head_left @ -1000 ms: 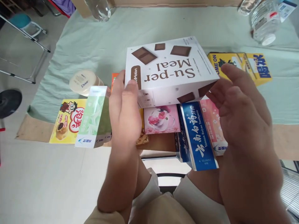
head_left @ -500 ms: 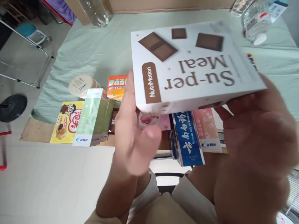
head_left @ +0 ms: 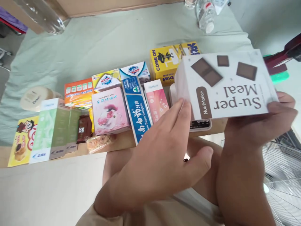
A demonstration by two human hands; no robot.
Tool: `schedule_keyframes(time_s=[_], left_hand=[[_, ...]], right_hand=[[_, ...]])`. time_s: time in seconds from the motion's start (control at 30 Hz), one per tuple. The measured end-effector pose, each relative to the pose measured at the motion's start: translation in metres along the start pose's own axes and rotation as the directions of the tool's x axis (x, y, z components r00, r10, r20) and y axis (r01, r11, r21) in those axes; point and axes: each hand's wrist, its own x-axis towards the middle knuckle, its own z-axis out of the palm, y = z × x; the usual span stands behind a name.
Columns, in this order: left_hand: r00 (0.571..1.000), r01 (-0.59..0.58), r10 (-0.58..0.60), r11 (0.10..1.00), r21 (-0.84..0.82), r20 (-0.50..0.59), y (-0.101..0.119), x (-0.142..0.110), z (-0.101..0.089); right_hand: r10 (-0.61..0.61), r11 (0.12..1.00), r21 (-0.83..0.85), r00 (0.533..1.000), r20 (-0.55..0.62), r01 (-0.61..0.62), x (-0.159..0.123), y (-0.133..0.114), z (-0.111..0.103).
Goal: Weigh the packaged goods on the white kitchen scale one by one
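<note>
A white "Su-per Meal" box (head_left: 235, 75) with chocolate squares printed on it is held up at the right, its lettering upside down to me. My right hand (head_left: 265, 116) grips its near right corner, thumb on the front edge and fingers partly hidden beneath. My left hand (head_left: 162, 150) has its fingers stretched out, tips against the box's left end, thumb spread away from it. Under the box, a white device with a black button strip (head_left: 201, 125) shows in part. Left of it are a pink carton (head_left: 156, 97) and a blue toothpaste box (head_left: 137, 110).
A pink-white box (head_left: 110, 111), soap boxes (head_left: 134, 70), an orange pack (head_left: 79, 92), green cartons (head_left: 48, 125), a yellow snack box (head_left: 22, 141) and a Dove jar (head_left: 35, 98) line the table. Behind the held box is a yellow carton (head_left: 164, 62). Plastic bottles (head_left: 205, 15) stand farther back.
The view has swung right, and the box has shifted right over the table's goods. My left hand has slid to fingertip contact at its left end; the right hand keeps its grip.
</note>
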Motion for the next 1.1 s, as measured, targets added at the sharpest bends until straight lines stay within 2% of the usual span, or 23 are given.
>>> schedule_keyframes(time_s=[0.1, 0.17, 0.3, 0.43, 0.53, 0.63, 0.77, 0.93, 1.03, 1.1], left_hand=[[0.999, 0.001, -0.002, 1.0, 0.022, 0.048, 0.011, 0.001, 0.015], [0.999, 0.031, -0.031, 0.999, 0.011, 0.043, 0.019, 0.001, 0.028], [0.988, 0.152, -0.152, 0.988, 0.002, -0.011, 0.038, 0.004, 0.06], [0.979, 0.189, -0.187, 0.982, 0.025, -0.08, 0.045, 0.011, 0.083], [0.979, 0.161, -0.157, 0.987, 0.024, -0.132, 0.037, 0.017, 0.085], [0.971, 0.159, -0.155, 0.987, 0.012, -0.18, 0.026, 0.023, 0.08], [0.97, 0.172, -0.176, 0.984, -0.038, -0.167, 0.018, 0.029, 0.072], [0.964, 0.17, -0.199, 0.971, -0.166, -0.176, 0.019, 0.032, 0.069], [0.967, 0.135, -0.181, 0.961, -0.243, -0.179, 0.024, 0.029, 0.07], [0.973, 0.116, -0.162, 0.96, -0.256, -0.165, 0.029, 0.027, 0.071]], right_hand=[[-0.071, 0.996, 0.056, 0.997, -0.033, 0.073, 0.012, 0.012, -0.013], [-0.051, 0.997, 0.06, 0.999, -0.015, 0.052, 0.015, 0.018, -0.018], [0.106, 0.994, -0.026, 0.994, 0.022, -0.106, 0.013, 0.022, -0.021], [0.218, 0.966, -0.152, 0.976, 0.031, -0.211, 0.011, 0.021, -0.023], [0.262, 0.96, -0.108, 0.965, 0.026, -0.258, 0.013, 0.018, -0.024], [0.27, 0.958, -0.103, 0.963, 0.023, -0.266, 0.013, 0.015, -0.023], [0.265, 0.962, -0.084, 0.961, 0.077, -0.259, 0.009, 0.011, -0.02], [0.271, 0.961, -0.094, 0.954, 0.13, -0.26, 0.005, 0.008, -0.019], [0.278, 0.957, -0.115, 0.954, 0.114, -0.265, 0.006, 0.006, -0.021], [0.237, 0.968, -0.105, 0.967, 0.088, -0.228, 0.011, 0.004, -0.024]])
